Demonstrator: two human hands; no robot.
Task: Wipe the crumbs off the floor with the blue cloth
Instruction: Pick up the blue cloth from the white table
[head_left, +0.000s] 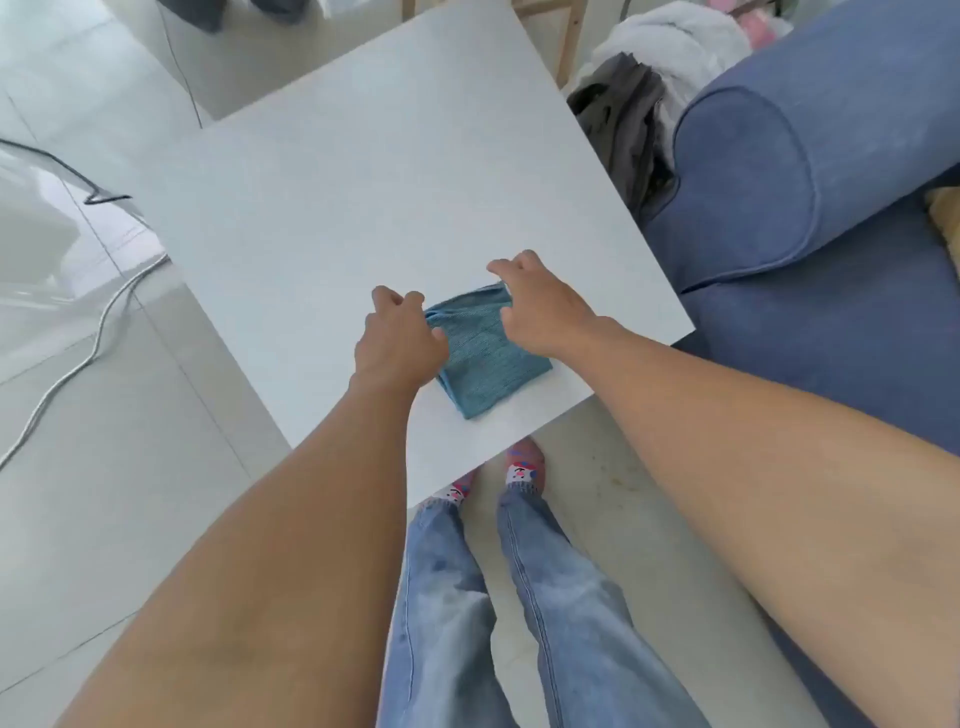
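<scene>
The blue cloth (485, 361) lies folded on the white table (332, 208), near the table's front corner. My left hand (397, 338) pinches the cloth's far left corner. My right hand (540, 306) pinches its far right corner, with the other fingers spread. Both hands hide the cloth's far edge. A faint scatter of crumbs (618, 475) shows on the pale floor (130, 493) to the right of my feet, below the table's edge.
A blue sofa (810, 208) stands close on the right, with a pile of grey and white clothes (639, 104) behind it. A white cable (67, 374) and a black cable (67, 171) run across the floor on the left. My feet in patterned socks (524, 467) stand under the table corner.
</scene>
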